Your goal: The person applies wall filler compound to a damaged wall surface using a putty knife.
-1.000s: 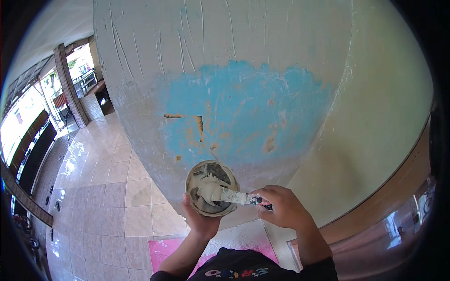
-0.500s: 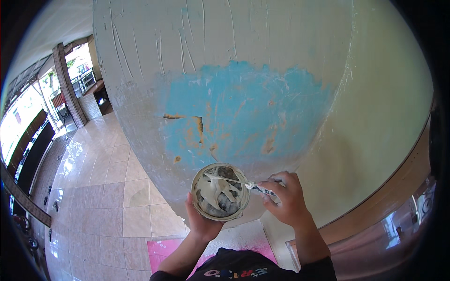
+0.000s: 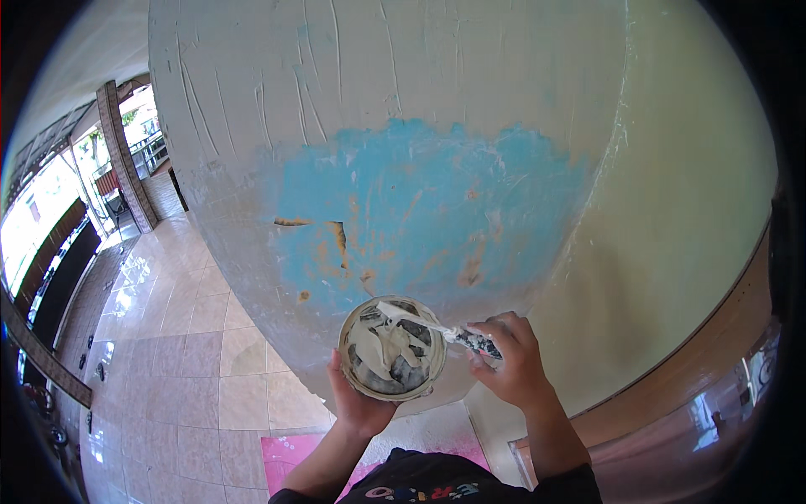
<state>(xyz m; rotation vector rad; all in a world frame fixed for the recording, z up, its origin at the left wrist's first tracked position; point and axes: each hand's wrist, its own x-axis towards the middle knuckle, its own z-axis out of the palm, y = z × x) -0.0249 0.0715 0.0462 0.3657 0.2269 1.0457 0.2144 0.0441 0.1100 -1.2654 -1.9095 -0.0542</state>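
Note:
My left hand [image 3: 361, 403] is closed round the lower left side of a round tub [image 3: 344, 363], which holds off-white filler paste [image 3: 374, 351] smeared over its dark bottom. In my right hand [image 3: 514, 357] is a putty knife [image 3: 472, 339], gripped by its dark, paste-spattered handle. Its paste-coated blade reaches left over the tub's rim, with the tip above the paste. Behind the tub stands a wall with a bare blue patch [image 3: 428, 210] among grey-white coating. A dark, L-shaped crack [image 3: 342, 244] shows in the patch's left part.
A pale green wall [image 3: 672, 210] curves off to the right, with a brown wooden panel [image 3: 672, 353] low down. Shiny tiles [image 3: 185, 370] cover the floor at left. A pink, paste-spotted board [image 3: 281, 454] lies below me.
The knife blade has turned so that its flat shows broader over the tub. My view has shifted slightly, so the wall appears farther left and lower.

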